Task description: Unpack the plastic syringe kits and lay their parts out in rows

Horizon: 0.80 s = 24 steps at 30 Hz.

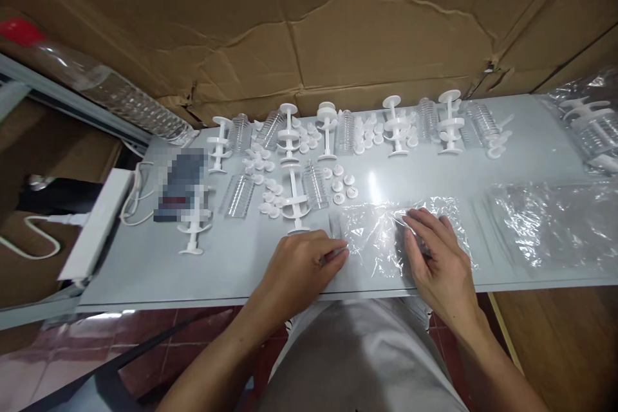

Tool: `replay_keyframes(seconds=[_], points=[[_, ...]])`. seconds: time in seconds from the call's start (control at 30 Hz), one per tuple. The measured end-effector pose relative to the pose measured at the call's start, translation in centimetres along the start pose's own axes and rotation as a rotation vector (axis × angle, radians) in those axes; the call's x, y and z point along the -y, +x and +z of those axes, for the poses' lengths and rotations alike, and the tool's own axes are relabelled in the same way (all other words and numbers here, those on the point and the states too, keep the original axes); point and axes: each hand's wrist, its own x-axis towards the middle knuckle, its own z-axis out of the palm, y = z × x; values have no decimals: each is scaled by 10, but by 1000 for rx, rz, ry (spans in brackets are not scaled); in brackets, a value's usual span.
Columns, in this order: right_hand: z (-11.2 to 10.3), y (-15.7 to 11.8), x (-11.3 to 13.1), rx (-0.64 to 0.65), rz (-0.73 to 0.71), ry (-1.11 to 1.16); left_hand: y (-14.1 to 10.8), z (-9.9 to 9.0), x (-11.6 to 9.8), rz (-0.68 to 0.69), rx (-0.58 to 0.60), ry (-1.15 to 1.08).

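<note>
A clear plastic bag (369, 244) lies flat and crinkled on the grey shelf in front of me. My left hand (299, 267) pinches its left edge between thumb and forefinger. On the right part of the bag, my right hand (444, 264) has its thumb and forefinger close together on the film, the other fingers curled. Just beyond the left hand is a white plunger (295, 199), beside a clear ribbed tube (316, 185). Several small white round nozzles or caps (338, 185) sit behind the bag.
More white plungers (396, 125), ribbed tubes (427, 121) and small nozzles (369, 132) line the back, before a cardboard wall (386, 45). Stacked clear bags (555, 225) lie right. At left are a water bottle (120, 93), a blurred dark box (181, 180) and a power strip (96, 225).
</note>
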Motion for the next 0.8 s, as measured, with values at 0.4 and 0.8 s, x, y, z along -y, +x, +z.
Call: replay_keyframes(seconds=[0.4, 0.8], points=[[-7, 0, -4, 95, 115, 113, 17, 37, 4, 149, 92, -304], [-9, -1, -2, 78, 300, 178, 46, 56, -33, 56, 199, 75]])
